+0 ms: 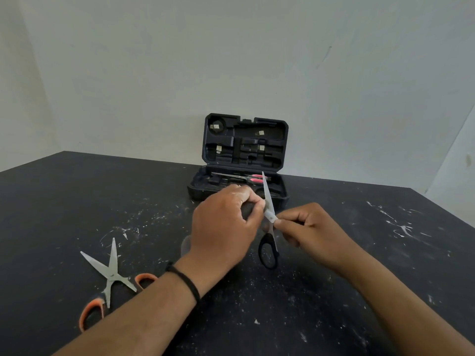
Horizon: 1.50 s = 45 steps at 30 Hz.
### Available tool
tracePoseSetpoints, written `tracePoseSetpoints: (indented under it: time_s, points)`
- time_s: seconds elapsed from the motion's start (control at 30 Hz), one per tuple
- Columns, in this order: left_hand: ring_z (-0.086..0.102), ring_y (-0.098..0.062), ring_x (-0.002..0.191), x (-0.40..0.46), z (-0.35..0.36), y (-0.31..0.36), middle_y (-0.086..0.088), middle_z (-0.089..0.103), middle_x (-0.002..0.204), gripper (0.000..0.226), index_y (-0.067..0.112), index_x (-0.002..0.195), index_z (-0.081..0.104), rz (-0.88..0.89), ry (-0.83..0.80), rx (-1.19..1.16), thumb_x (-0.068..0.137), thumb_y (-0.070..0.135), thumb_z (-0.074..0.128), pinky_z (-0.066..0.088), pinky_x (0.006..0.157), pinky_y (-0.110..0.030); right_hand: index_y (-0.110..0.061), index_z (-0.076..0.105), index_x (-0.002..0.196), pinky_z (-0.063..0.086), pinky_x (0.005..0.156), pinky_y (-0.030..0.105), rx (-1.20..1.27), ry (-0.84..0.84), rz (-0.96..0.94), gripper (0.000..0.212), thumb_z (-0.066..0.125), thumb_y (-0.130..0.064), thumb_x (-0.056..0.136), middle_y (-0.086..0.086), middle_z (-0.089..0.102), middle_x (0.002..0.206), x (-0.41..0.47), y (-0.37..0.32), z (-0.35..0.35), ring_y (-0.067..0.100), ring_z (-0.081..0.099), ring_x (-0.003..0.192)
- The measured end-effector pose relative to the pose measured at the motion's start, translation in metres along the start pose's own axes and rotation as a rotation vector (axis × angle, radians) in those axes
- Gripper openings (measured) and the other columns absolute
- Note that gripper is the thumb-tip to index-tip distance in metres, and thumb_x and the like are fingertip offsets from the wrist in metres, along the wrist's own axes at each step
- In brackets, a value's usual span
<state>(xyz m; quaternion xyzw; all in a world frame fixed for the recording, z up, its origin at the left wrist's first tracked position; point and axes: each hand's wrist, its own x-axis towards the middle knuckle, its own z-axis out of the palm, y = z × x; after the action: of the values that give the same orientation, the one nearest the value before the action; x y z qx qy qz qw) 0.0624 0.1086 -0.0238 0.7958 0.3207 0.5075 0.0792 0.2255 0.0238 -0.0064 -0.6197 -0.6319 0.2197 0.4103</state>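
Head view, single frame.

We look down on a black table [77, 201], its top scuffed with white flecks, with a pale wall [231, 60] behind it.

Both hands meet above the table's middle, in front of an open tool case [244, 140].

The black-handled scissors [267, 199] are held off the table between the hands. One blade points up and away, and one black handle loop hangs below, nearer to us.

The left hand [223, 224] has its fingers curled tight. Thumb and forefinger close on the scissors by the pivot. The curl holds a dark shape; we cannot tell whether it is the second handle.

The right hand [305, 224] also has curled fingers. Thumb and forefinger pinch the scissors just below the pivot, from the right. The two hands' fingertips are nearly touching there.

A black wristband [186, 282] sits on the left wrist.

A second pair, the orange-handled scissors [111, 272], lies flat on the table to the left. It is well apart from the hands, with blades spread and pointing away from us.

The tool case stands against the wall with its lid upright. A pink-handled tool [253, 178] lies in its base, and the raised blade tip crosses in front of it.
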Motion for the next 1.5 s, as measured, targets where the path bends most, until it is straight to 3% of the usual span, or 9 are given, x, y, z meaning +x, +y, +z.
tracePoseSetpoints:
  time_s: [0.17,0.3,0.4,0.6,0.77,0.97,1.17,1.33,1.5]
  points:
    - [0.060,-0.003,0.071,0.009,-0.006,-0.011,0.015,0.066,0.077,0.015,0.030,0.079,0.071,-0.140,0.083,0.074,0.092,0.034,0.066,0.047,0.062,-0.024,-0.006,0.075,0.080,0.027,0.045,0.019,-0.384,0.082,-0.139,0.031,0.059,-0.024,0.101,0.002,0.049,0.050,0.001,0.000,0.008,0.009,0.037,0.043]
    - [0.065,-0.002,0.074,0.005,-0.008,-0.005,0.015,0.069,0.077,0.012,0.027,0.078,0.073,-0.110,0.052,-0.045,0.089,0.028,0.066,0.054,0.069,-0.026,-0.009,0.073,0.079,0.029,0.045,0.020,-0.467,0.098,-0.137,0.031,0.057,-0.025,0.101,0.001,0.059,0.054,0.003,-0.004,0.011,0.012,0.043,0.045]
    - [0.066,-0.003,0.077,0.000,-0.003,0.005,0.014,0.070,0.080,0.009,0.024,0.082,0.075,-0.059,0.012,-0.076,0.085,0.025,0.066,0.056,0.073,-0.031,-0.013,0.068,0.073,0.038,0.049,0.032,-0.522,0.128,-0.157,0.031,0.057,-0.024,0.100,-0.001,0.057,0.055,0.002,-0.005,0.010,0.017,0.048,0.049]
    - [0.063,-0.008,0.076,0.013,-0.008,-0.014,0.012,0.068,0.084,0.014,0.029,0.088,0.076,-0.139,0.060,0.091,0.091,0.029,0.063,0.054,0.071,-0.033,-0.019,0.048,0.058,0.030,0.049,0.028,-0.552,0.110,-0.206,0.043,0.057,-0.022,0.099,-0.004,0.044,0.048,0.002,-0.002,0.006,0.012,0.036,0.045]
    - [0.062,-0.007,0.070,0.023,-0.022,-0.039,0.018,0.066,0.076,0.017,0.029,0.081,0.074,-0.331,0.108,0.163,0.094,0.031,0.062,0.044,0.055,-0.020,-0.017,0.081,0.086,0.024,0.046,0.019,-0.120,0.166,-0.147,0.025,0.060,-0.015,0.100,-0.008,0.047,0.046,-0.001,-0.007,0.002,0.007,0.031,0.042]
    - [0.066,0.001,0.081,0.007,-0.006,-0.006,0.015,0.072,0.086,0.009,0.024,0.091,0.077,-0.040,0.011,-0.104,0.090,0.024,0.069,0.050,0.077,-0.013,-0.011,0.080,0.083,0.025,0.048,0.025,0.548,0.031,0.269,0.036,0.050,-0.022,0.100,-0.001,0.038,0.052,-0.001,-0.001,0.011,0.012,0.034,0.048]
    - [0.066,0.002,0.087,-0.001,0.004,-0.005,0.017,0.073,0.087,0.008,0.026,0.089,0.079,-0.017,-0.050,-0.172,0.089,0.023,0.071,0.051,0.082,-0.016,-0.011,0.062,0.091,0.032,0.043,0.026,0.538,0.044,0.244,0.021,0.049,-0.020,0.103,0.004,0.046,0.055,0.004,0.003,0.024,0.013,0.039,0.047]
    - [0.066,0.003,0.076,-0.001,0.006,-0.008,0.019,0.071,0.076,0.016,0.031,0.082,0.075,-0.149,-0.097,-0.145,0.090,0.038,0.064,0.055,0.073,-0.025,-0.015,0.065,0.097,0.033,0.048,0.020,0.510,0.036,0.233,0.013,0.055,-0.020,0.103,0.000,0.060,0.066,0.008,0.010,0.024,0.008,0.040,0.052]
    - [0.057,-0.005,0.050,-0.001,0.003,-0.012,0.009,0.063,0.054,0.045,0.029,0.072,0.072,-0.208,-0.426,-0.151,0.082,0.072,0.058,0.049,0.054,-0.029,-0.016,0.072,0.099,0.037,0.056,0.022,0.702,0.094,0.243,0.016,0.057,-0.019,0.102,0.003,0.060,0.076,0.014,0.019,0.020,0.010,0.046,0.061]
